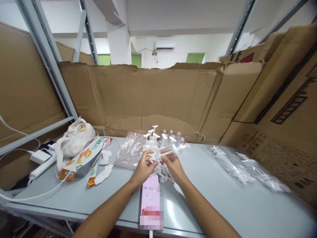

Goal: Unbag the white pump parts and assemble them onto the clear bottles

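Between my hands a small clear plastic bottle (166,151) lies tilted on its side above the table. My right hand (174,167) is closed around its body, thumb and fingers pressed on the clear wall. At the bottle's left end, the fingers of my left hand (145,168) pinch a white part, partly hidden by the fingers. Just behind stand several white pump heads (151,135) with their nozzles up. Several clear bottles (171,133) stand beside these. Loose white plastic pieces (163,173) lie in a heap under my hands.
A phone (151,201) showing a timer lies in front, its cable over the table edge. Crumpled clear plastic (131,150), a snack box (85,158), tissues (104,174) and a cloth bag (75,138) are on the left. Bagged white parts (232,165) lie right. Cardboard (153,96) walls the back.
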A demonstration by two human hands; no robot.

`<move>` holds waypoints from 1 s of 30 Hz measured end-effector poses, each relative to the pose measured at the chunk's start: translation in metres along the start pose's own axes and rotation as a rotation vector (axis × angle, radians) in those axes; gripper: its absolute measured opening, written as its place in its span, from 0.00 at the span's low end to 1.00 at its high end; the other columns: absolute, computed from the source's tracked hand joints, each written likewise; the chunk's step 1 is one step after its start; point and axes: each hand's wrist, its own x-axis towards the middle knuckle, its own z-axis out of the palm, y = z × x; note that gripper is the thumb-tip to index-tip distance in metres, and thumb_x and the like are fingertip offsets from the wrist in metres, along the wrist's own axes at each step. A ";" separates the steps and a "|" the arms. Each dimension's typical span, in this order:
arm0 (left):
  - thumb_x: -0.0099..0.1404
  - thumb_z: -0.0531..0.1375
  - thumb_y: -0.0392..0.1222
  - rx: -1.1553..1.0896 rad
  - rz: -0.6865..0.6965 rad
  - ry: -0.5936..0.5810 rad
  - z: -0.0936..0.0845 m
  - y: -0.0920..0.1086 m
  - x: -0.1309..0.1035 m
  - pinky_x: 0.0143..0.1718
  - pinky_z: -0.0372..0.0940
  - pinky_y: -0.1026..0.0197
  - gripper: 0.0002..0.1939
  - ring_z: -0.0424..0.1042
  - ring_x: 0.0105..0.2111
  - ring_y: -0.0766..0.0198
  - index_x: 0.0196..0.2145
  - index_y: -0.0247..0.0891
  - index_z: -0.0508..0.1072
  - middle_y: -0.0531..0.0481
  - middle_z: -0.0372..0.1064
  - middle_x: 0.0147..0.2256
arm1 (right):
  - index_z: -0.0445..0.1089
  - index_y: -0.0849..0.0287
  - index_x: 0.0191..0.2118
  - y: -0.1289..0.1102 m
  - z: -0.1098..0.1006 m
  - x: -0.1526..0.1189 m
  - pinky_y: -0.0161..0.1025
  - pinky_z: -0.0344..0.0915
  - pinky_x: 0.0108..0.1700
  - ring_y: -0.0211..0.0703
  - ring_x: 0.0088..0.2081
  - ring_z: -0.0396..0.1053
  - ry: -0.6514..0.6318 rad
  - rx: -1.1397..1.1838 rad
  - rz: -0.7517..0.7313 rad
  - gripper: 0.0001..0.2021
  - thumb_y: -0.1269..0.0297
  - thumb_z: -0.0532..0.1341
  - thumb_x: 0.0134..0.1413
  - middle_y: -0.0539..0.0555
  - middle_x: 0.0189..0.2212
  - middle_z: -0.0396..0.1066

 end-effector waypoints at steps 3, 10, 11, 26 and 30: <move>0.54 0.61 0.53 0.007 0.000 -0.001 0.000 -0.001 0.001 0.22 0.58 0.68 0.20 0.63 0.21 0.72 0.37 0.38 0.63 0.52 0.68 0.31 | 0.70 0.59 0.34 0.003 -0.002 0.001 0.38 0.61 0.30 0.40 0.26 0.64 0.010 0.016 -0.007 0.15 0.53 0.65 0.44 0.50 0.24 0.69; 0.62 0.44 0.64 0.172 -0.064 0.154 -0.013 -0.002 0.006 0.22 0.52 0.65 0.29 0.55 0.16 0.70 0.19 0.37 0.62 0.56 0.53 0.14 | 0.69 0.57 0.37 -0.007 -0.001 -0.003 0.44 0.63 0.44 0.50 0.42 0.67 0.040 0.029 -0.055 0.16 0.57 0.67 0.41 0.54 0.37 0.72; 0.62 0.45 0.62 0.306 0.012 0.184 -0.016 0.001 0.006 0.24 0.52 0.64 0.27 0.56 0.18 0.68 0.19 0.37 0.62 0.55 0.55 0.15 | 0.69 0.57 0.37 -0.008 -0.002 -0.003 0.45 0.62 0.46 0.50 0.43 0.67 0.063 0.037 -0.058 0.15 0.57 0.67 0.41 0.54 0.37 0.72; 0.60 0.58 0.41 0.999 0.382 0.134 -0.024 -0.007 0.022 0.54 0.51 0.47 0.21 0.59 0.52 0.51 0.52 0.41 0.66 0.42 0.62 0.52 | 0.67 0.57 0.36 -0.011 -0.008 0.002 0.33 0.54 0.24 0.34 0.21 0.55 0.206 -0.006 0.026 0.17 0.50 0.63 0.45 0.45 0.22 0.61; 0.61 0.57 0.50 0.347 0.300 0.120 -0.023 0.006 0.018 0.54 0.55 0.51 0.31 0.59 0.55 0.53 0.59 0.42 0.56 0.41 0.54 0.59 | 0.67 0.57 0.34 -0.010 -0.005 -0.001 0.32 0.46 0.20 0.31 0.18 0.50 0.039 0.149 0.086 0.17 0.47 0.62 0.46 0.44 0.19 0.59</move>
